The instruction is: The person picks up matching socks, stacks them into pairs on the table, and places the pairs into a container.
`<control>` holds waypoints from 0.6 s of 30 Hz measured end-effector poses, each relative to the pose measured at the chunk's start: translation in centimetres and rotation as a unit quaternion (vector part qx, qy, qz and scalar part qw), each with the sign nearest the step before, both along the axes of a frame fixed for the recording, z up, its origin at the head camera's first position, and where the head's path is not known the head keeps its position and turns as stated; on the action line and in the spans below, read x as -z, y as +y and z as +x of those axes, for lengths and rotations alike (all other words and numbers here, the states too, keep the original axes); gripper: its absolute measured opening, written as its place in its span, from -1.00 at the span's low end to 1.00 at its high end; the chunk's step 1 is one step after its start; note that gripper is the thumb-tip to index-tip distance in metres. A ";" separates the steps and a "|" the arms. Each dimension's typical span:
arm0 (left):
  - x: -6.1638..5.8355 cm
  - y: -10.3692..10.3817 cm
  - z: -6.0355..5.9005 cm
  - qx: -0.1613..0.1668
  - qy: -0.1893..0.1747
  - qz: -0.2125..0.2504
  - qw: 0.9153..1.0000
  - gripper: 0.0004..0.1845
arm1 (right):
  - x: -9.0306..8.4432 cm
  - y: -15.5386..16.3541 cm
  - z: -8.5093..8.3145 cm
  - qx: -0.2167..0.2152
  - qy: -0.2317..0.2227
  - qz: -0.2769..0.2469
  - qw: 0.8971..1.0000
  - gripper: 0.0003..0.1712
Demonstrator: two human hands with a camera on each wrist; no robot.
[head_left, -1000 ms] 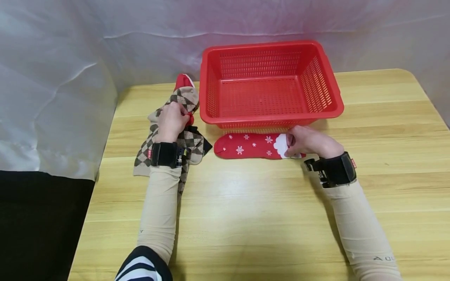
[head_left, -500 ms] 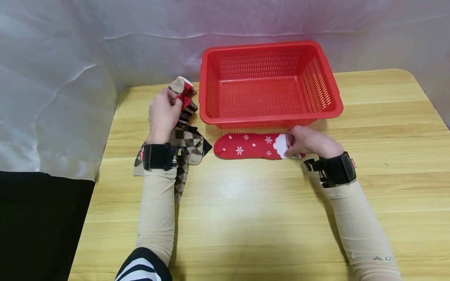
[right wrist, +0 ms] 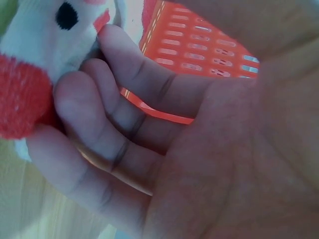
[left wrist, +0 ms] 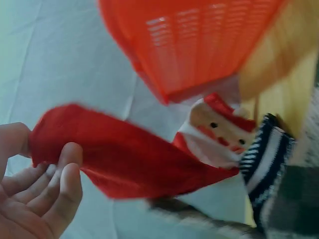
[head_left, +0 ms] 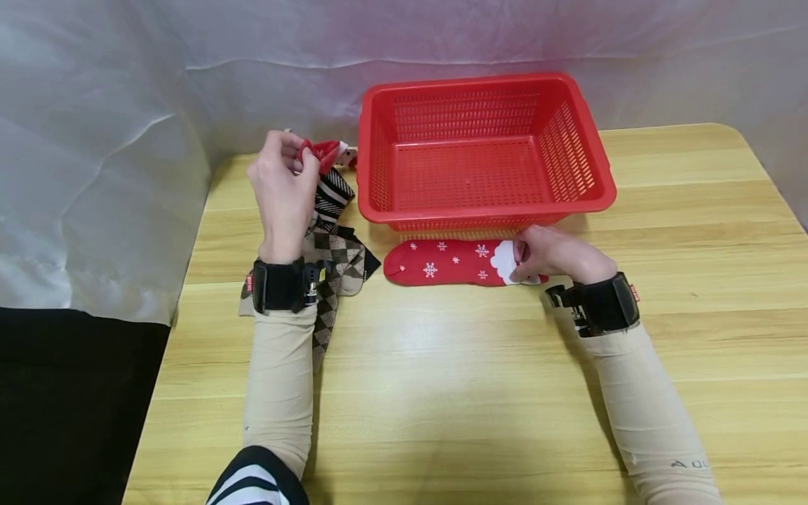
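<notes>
left hand is pinching a red sock, now lifting it higher off the pile | right hand is still pinching the Santa sock by the basket

You see a red basket on the pale wood-grain table. The flat sock is red with white snowflakes. The pile of socks is beige and brown argyle, one with black-and-white stripes.
</notes>
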State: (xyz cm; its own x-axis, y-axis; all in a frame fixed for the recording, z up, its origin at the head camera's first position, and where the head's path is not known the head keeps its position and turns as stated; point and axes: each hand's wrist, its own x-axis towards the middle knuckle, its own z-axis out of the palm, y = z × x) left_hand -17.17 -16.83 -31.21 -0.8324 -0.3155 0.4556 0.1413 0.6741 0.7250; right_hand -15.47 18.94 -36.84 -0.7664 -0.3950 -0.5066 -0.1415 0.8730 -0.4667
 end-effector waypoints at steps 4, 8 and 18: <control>-0.9 0.5 0.6 -0.005 0.060 0.006 0.998 -0.81 | 0.0 -0.1 0.0 0.006 -0.007 0.003 1.000 -0.68; -1.7 0.9 1.2 -0.008 0.104 0.015 0.994 -0.82 | 0.0 -0.1 0.0 0.009 -0.008 0.005 1.000 -0.68; -4.0 1.7 3.2 -0.015 0.195 0.064 0.979 -0.78 | -0.1 0.0 0.0 0.010 -0.011 0.009 1.000 -0.69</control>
